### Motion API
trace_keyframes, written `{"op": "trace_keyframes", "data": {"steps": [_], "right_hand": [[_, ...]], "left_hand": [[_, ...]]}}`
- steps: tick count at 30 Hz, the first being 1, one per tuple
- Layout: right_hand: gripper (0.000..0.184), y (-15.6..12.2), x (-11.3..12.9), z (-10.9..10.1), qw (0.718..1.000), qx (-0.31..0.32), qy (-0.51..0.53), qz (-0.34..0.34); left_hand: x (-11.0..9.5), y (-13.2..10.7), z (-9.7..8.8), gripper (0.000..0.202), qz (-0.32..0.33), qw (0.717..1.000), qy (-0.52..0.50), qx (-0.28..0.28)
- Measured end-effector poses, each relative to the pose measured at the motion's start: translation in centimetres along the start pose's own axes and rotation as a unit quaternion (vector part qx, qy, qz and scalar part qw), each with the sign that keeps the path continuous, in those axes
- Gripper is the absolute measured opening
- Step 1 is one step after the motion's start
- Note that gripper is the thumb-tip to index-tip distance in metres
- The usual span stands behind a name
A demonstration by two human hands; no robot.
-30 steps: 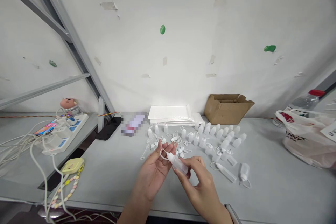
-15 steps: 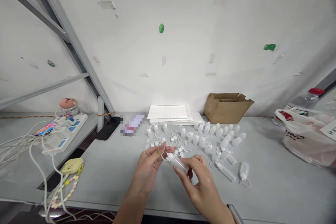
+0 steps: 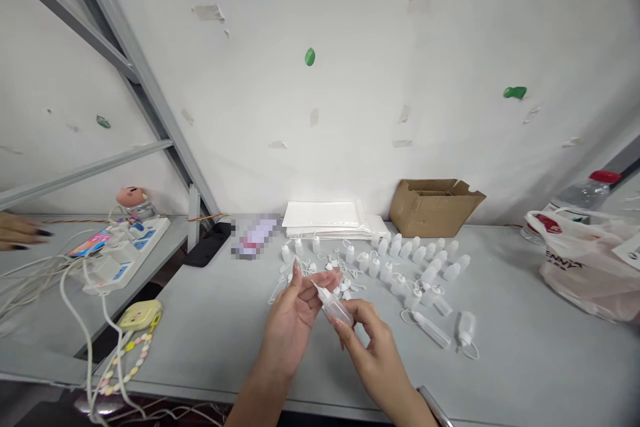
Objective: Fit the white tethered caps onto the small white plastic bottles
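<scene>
My right hand [image 3: 373, 340] grips a small clear squeeze bottle [image 3: 336, 309] by its lower body, between thumb and fingers. The bottle is tilted, its white top and thin pointed nozzle aimed up and left. My left hand [image 3: 295, 320] is open, palm up and fingers apart, just left of the nozzle; I cannot tell whether it touches the bottle. Behind my hands lies a loose pile of small white caps with looped straps [image 3: 345, 287]. Several similar bottles [image 3: 387, 271] with white tops stand to the right, and a slim bottle [image 3: 433, 329] lies on its side.
Uncapped bottles [image 3: 431, 271] stand below a cardboard box [image 3: 435, 210]. White flat packs [image 3: 324, 215] lie by the wall. At right is a plastic bag [image 3: 583, 267]; at left, a power strip [image 3: 145, 250], cables and a yellow case [image 3: 141, 315]. Another person's hand [image 3: 20, 232] shows far left.
My left hand has let go of the strap at the bottle's tip and opened out; the pointed nozzle now shows. My right hand keeps the bottle. Another person's hand has entered at far left.
</scene>
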State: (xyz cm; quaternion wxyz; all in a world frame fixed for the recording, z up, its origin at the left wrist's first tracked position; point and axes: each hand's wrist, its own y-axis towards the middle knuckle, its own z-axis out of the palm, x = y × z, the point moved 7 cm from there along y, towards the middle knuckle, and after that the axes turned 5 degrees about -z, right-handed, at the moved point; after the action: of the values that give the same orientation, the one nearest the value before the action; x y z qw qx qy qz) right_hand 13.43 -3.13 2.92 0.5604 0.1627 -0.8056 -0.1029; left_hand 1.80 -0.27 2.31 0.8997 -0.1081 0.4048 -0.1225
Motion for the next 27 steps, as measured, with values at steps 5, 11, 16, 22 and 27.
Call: {"op": "trace_keyframes", "data": {"steps": [5, 11, 16, 22, 27], "right_hand": [[0.022, -0.1, 0.0, 0.1, 1.000, 0.003, 0.004, 0.001], [0.019, -0.6, -0.3, 0.9, 1.000, 0.017, 0.000, -0.008], [0.019, -0.6, -0.8, 1.0, 0.999, 0.040, -0.022, -0.018], [0.021, -2.0, -0.9, -12.0, 0.952, -0.196, -0.223, -0.074], [0.039, -3.7, -7.1, -23.4, 0.881, -0.291, -0.343, 0.144]], "left_hand": [[-0.4, -0.2, 0.1, 0.029, 0.040, 0.998, 0.053, 0.010], [0.1, -0.5, -0.1, 0.026, 0.075, 0.986, 0.145, -0.036], [0.4, -0.4, 0.2, 0.033, 0.071, 0.973, 0.220, -0.016], [-2.3, -0.2, -2.6, 0.042, 0.130, 0.905, 0.391, -0.102], [-2.9, 0.7, -4.2, 0.039, 0.145, 0.881, 0.436, -0.114]]}}
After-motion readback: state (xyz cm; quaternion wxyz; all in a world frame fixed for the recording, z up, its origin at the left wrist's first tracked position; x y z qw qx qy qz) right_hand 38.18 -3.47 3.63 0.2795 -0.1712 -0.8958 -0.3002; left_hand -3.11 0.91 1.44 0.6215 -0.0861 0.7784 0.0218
